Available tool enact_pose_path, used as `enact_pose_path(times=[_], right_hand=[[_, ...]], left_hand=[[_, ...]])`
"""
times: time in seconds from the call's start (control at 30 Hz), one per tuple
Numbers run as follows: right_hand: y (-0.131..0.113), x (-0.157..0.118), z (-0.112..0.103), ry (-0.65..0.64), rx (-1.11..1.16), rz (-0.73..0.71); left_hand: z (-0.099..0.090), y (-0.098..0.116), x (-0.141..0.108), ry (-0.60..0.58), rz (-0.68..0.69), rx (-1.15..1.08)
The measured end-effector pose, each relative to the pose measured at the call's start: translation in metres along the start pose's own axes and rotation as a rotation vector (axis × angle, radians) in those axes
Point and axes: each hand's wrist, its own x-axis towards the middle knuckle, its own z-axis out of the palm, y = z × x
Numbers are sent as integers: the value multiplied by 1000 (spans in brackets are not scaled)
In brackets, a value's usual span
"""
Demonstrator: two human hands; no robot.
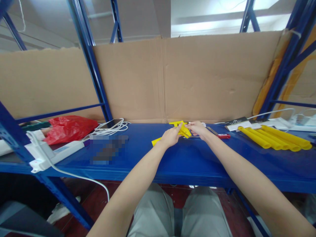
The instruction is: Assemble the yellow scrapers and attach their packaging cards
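Near the back of the blue shelf, my left hand (170, 136) is closed on a yellow plastic piece (184, 129) with a flat, wider head. Part of its yellow handle end (156, 141) shows below the left wrist. My right hand (197, 127) has its fingers pinched together at the right side of the same piece; whether they grip it or something small is too fine to see. Just right of that hand lies a red-handled tool (223, 136), beside a thin grey strip (212, 131).
Several yellow tubes (278, 138) lie on the right, with a black-and-white card (236, 124) behind. On the left are a white power strip (59, 154), a red plastic bag (70, 128), coiled white cable (113, 126) and a blurred-out dark item (108, 150). Cardboard (197, 79) walls the back.
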Motion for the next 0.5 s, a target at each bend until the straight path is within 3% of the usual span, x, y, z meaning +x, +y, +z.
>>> enact_pose_path(times=[0.5], right_hand=[[1, -3, 3, 58, -119, -56]], left_hand=[[8, -4, 2, 33, 28, -39]])
